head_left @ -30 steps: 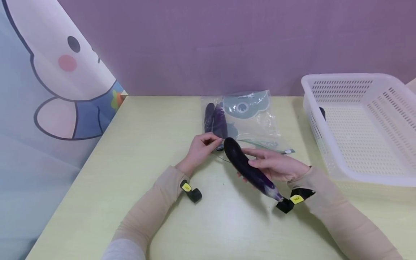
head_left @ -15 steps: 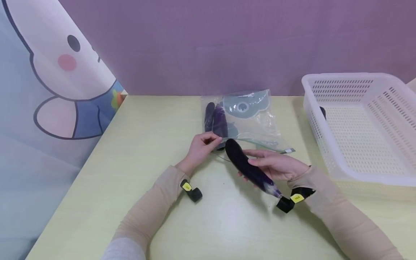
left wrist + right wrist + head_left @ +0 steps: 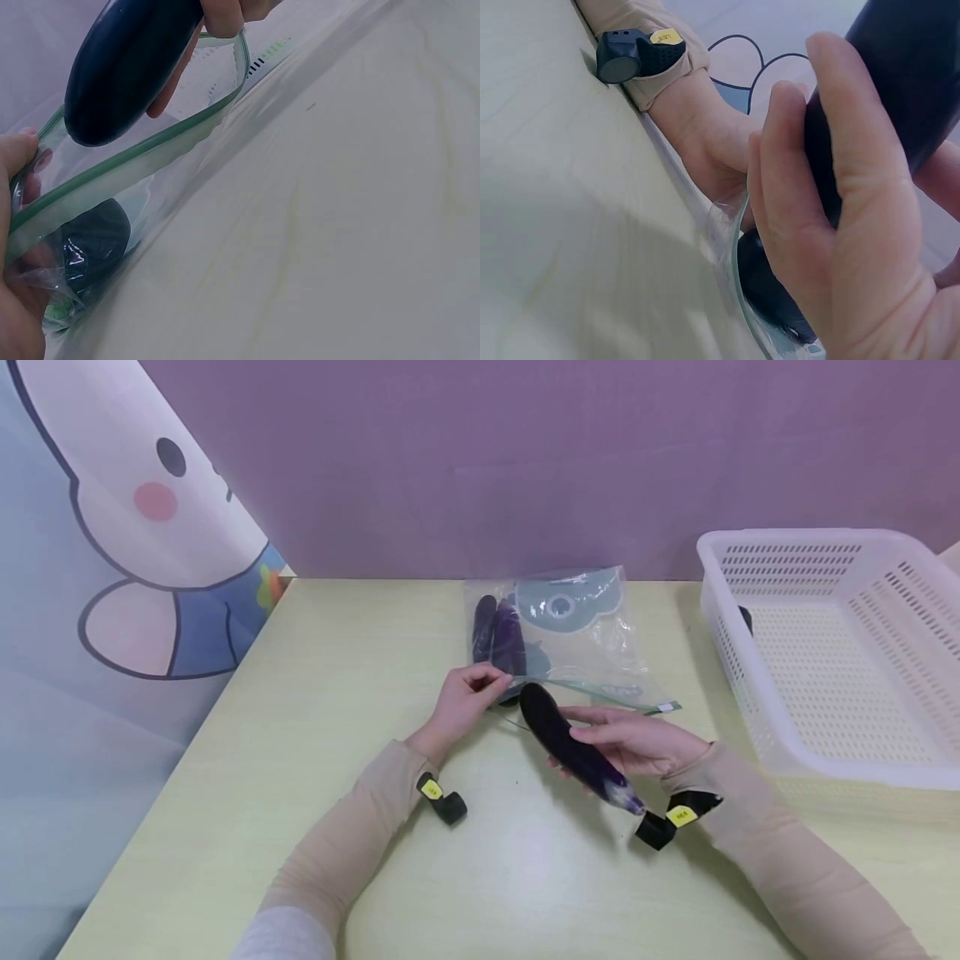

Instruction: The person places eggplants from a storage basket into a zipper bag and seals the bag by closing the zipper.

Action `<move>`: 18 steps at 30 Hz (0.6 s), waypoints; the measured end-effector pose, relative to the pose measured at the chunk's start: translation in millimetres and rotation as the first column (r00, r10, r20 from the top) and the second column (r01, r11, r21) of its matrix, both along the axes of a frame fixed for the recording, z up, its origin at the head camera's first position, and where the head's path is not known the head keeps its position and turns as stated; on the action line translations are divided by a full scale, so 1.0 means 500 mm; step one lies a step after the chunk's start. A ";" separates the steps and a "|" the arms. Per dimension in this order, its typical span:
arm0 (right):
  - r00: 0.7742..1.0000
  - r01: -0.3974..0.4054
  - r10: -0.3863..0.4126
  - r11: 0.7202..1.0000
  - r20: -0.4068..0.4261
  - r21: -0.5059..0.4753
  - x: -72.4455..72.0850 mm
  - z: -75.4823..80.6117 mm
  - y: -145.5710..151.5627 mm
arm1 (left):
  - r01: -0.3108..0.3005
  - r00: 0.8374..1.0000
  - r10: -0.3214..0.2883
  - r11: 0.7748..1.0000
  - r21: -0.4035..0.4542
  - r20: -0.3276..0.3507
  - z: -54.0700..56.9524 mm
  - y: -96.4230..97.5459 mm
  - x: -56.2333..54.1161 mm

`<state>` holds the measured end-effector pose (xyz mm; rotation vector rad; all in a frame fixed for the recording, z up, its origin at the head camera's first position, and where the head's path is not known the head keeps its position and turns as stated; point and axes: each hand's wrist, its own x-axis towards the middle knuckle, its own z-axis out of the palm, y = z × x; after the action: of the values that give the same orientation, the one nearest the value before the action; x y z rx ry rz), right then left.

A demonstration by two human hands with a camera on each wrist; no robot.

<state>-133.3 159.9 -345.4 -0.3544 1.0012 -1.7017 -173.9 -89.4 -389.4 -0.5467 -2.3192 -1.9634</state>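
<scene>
My right hand (image 3: 633,739) grips a long dark purple eggplant (image 3: 566,739) round its middle, the blunt end tilted up toward a clear zip bag (image 3: 581,652). With thumb and fingers my left hand (image 3: 467,702) pinches the left side of the bag's mouth. Two eggplants (image 3: 508,639) lie inside the bag along its left side. In the left wrist view the bag's green zip edge (image 3: 142,150) gapes, and the held eggplant (image 3: 127,75) hangs just over that opening. Below it a dark rounded eggplant end (image 3: 97,236) shows through the plastic.
A white slotted basket (image 3: 776,710) stands on the right of the pale table (image 3: 360,660), with a small dark thing (image 3: 745,620) partly visible at its left wall. A purple wall (image 3: 480,468) rises behind, and a cartoon-printed panel (image 3: 135,610) borders the left.
The held eggplant has shifted very slightly down and to the right at its blunt end. My left hand and the bag have stayed in place.
</scene>
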 end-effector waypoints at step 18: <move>0.997 0.072 -0.072 0.996 0.004 0.061 -0.003 -0.010 0.000 | 0.002 1.000 -0.002 1.000 0.005 -0.012 -0.008 -0.002 -0.004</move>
<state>-134.8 159.8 -350.5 -0.2760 1.0706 -1.7316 -176.1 -90.1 -393.6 -0.5596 -2.3071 -1.9605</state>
